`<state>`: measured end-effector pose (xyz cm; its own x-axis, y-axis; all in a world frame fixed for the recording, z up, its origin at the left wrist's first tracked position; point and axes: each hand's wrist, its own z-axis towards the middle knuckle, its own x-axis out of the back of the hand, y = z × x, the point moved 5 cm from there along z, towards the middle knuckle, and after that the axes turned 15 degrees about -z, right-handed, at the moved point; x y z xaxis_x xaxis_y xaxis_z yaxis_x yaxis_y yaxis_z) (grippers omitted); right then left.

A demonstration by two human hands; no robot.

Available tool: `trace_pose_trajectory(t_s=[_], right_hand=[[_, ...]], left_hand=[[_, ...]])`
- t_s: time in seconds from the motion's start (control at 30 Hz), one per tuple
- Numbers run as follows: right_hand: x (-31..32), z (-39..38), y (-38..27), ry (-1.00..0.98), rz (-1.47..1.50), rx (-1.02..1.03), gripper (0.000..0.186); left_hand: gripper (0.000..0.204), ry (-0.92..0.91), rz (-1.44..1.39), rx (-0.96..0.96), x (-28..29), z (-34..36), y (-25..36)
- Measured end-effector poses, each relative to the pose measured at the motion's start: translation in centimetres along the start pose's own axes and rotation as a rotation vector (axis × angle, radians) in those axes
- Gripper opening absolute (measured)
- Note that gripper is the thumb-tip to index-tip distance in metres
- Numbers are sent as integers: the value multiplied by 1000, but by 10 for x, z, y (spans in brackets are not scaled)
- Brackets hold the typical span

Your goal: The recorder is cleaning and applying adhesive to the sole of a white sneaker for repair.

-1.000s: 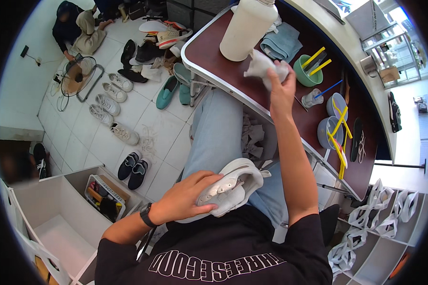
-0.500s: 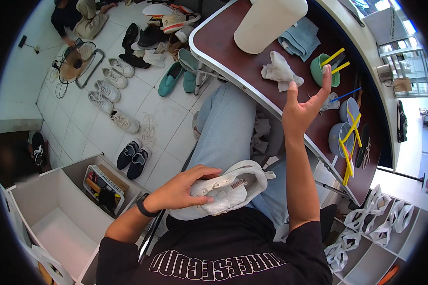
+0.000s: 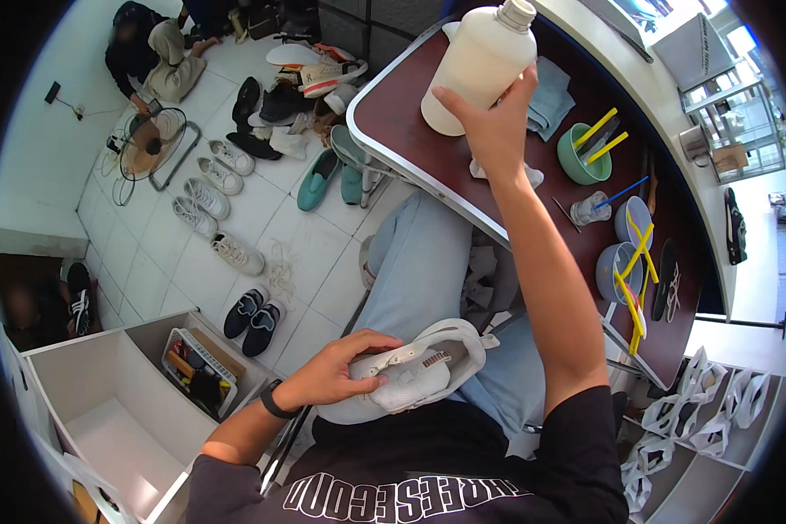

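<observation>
My left hand (image 3: 336, 374) is closed round the side of a white sneaker (image 3: 424, 380) without laces, which rests on my lap with its opening up. My right hand (image 3: 496, 131) reaches over the table and is wrapped round a large cream plastic bottle (image 3: 476, 61), thumb on one side and fingers on the other. The bottle stands near the table's edge. Under my right wrist a crumpled white cloth (image 3: 533, 177) is partly hidden. Behind the hand lies a folded grey-blue cloth (image 3: 552, 96).
On the dark red table (image 3: 393, 100) stand a green bowl (image 3: 576, 164) with yellow-handled tools, a small clear cup (image 3: 589, 210) and two grey bowls (image 3: 618, 266). Several shoes (image 3: 210, 196) and a fan (image 3: 148, 144) are on the floor. A person (image 3: 153, 52) sits far left.
My right hand has moved left from beside the green bowl and taken hold of the cream bottle. My left hand still holds the sneaker. The whole view has shifted slightly.
</observation>
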<state>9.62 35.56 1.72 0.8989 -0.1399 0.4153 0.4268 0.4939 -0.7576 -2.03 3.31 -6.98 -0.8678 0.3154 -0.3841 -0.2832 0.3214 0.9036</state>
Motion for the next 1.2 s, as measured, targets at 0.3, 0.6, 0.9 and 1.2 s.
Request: trace_pose_trajectory(t_s=[0.3, 0.6, 0.9, 1.2], right_hand=[[14, 41, 6, 71, -129, -98, 87], [86, 24, -14, -59, -252, 41, 87], [143, -20, 73, -15, -331, -100, 79], [87, 9, 64, 70, -202, -107, 80]], left_hand=[[48, 49, -8, 70, 3, 2, 8], [50, 167, -171, 66, 11, 5, 11], [65, -18, 11, 43, -7, 36, -17], [62, 47, 34, 14, -2, 33, -15]])
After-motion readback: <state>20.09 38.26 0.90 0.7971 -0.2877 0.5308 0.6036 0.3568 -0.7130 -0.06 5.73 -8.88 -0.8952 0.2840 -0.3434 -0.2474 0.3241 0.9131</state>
